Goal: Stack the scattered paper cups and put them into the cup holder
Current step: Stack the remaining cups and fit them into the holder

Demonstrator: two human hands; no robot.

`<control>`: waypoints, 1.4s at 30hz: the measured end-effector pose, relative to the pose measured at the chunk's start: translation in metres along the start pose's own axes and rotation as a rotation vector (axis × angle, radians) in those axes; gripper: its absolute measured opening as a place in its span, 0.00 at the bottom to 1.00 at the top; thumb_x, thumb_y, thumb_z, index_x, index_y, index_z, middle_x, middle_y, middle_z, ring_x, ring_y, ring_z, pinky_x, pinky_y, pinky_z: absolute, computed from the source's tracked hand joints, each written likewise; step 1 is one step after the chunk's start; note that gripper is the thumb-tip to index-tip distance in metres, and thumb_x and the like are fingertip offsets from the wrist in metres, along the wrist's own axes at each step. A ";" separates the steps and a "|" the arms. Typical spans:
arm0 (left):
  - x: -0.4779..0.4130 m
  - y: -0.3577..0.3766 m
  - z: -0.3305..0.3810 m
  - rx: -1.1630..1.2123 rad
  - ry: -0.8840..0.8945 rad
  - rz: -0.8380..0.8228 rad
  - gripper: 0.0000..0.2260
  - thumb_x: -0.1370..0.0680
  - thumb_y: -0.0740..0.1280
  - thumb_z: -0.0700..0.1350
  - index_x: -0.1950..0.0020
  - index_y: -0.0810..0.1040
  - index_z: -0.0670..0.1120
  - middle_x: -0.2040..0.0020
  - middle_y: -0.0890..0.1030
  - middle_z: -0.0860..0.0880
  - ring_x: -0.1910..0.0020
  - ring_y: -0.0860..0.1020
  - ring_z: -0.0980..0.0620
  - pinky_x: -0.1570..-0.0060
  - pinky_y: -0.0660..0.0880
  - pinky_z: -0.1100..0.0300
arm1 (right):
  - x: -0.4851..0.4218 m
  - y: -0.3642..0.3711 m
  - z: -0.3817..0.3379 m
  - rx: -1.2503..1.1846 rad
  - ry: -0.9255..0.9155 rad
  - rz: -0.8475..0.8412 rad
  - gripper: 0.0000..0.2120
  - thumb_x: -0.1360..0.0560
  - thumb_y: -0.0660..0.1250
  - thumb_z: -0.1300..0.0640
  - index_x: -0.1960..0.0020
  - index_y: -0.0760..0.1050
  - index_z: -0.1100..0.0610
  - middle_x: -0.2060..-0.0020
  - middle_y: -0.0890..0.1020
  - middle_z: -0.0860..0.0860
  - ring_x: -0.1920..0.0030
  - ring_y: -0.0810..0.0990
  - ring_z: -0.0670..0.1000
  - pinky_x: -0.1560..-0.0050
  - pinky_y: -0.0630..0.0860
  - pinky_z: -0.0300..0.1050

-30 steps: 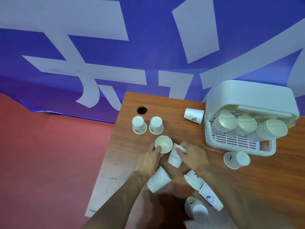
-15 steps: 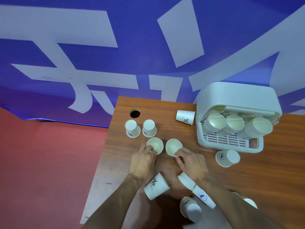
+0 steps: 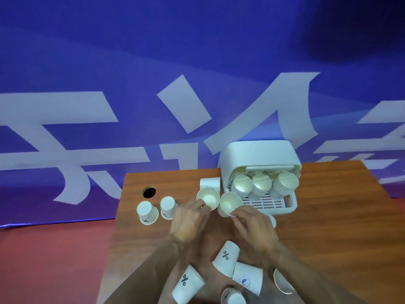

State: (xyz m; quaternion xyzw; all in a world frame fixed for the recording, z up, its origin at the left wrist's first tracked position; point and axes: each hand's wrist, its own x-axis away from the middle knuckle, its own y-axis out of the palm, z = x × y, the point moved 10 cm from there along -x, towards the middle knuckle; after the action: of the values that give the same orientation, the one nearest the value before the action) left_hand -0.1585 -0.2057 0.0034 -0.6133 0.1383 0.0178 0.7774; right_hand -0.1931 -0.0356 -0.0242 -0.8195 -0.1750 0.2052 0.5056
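- Currently, two paper cups are being handled: the left cup [image 3: 208, 197] and the right cup [image 3: 230, 204] sit side by side. Their mouths tilt toward the camera and their rims almost touch, just in front of the cup holder [image 3: 260, 153].
- The left hand [image 3: 190, 218] pinches the near rim of the left cup. The right hand [image 3: 252, 224] pinches the near rim of the right cup. It cannot be determined whether either base rests on the desk [image 3: 328, 216].
- Probable step: nesting one held cup into the other.
- Hazard: a rim-only pinch can squeeze the thin wall oval, and a deformed mouth will probably jam the incoming cup. Cause: excess finger pressure.
- Hazard: if the cup axes are not aligned, the inner cup may wedge crooked and the stack will lean.
- The cup holder already contains three stacks [image 3: 260, 185] with mouths facing outward. Free room looks limited, so forcing in another stack could dislodge them.
- A side-lying cup [image 3: 210, 183] rests behind the held pair, against the holder. Reaching past it may knock it or send it rolling.
- Two inverted cups [image 3: 147, 212] stand beside a round hole [image 3: 149, 192] in the desk.
- Several loose cups [image 3: 226, 257] lie under the forearms near the front edge. A careless arm sweep could push them off the desk.
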 end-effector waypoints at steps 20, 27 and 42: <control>-0.067 0.011 0.120 0.006 0.096 0.163 0.09 0.32 0.73 0.39 0.59 0.78 0.52 0.58 0.78 0.55 0.66 0.74 0.52 0.77 0.69 0.55 | 0.004 -0.097 0.148 -0.069 -0.020 0.252 0.09 0.27 0.75 0.55 0.51 0.80 0.44 0.53 0.81 0.33 0.56 0.76 0.32 0.65 0.74 0.33; -0.075 0.015 0.138 -0.040 0.045 0.237 0.07 0.27 0.71 0.41 0.55 0.79 0.52 0.56 0.78 0.56 0.64 0.73 0.52 0.76 0.67 0.55 | -0.006 -0.109 0.155 -0.020 -0.182 0.255 0.04 0.22 0.67 0.50 0.49 0.77 0.41 0.53 0.79 0.35 0.58 0.75 0.35 0.70 0.67 0.34; -0.084 0.025 0.126 -0.038 -0.055 0.268 0.05 0.25 0.74 0.43 0.54 0.82 0.54 0.55 0.80 0.56 0.64 0.76 0.53 0.78 0.69 0.56 | -0.016 -0.101 0.150 -0.068 -0.312 0.376 0.14 0.30 0.76 0.66 0.55 0.84 0.47 0.55 0.84 0.39 0.61 0.80 0.42 0.72 0.70 0.37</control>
State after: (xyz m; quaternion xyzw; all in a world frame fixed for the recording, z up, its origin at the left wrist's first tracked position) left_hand -0.2199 -0.0668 0.0257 -0.6031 0.1970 0.1407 0.7600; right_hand -0.2921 0.1128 0.0090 -0.8126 -0.1020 0.4137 0.3976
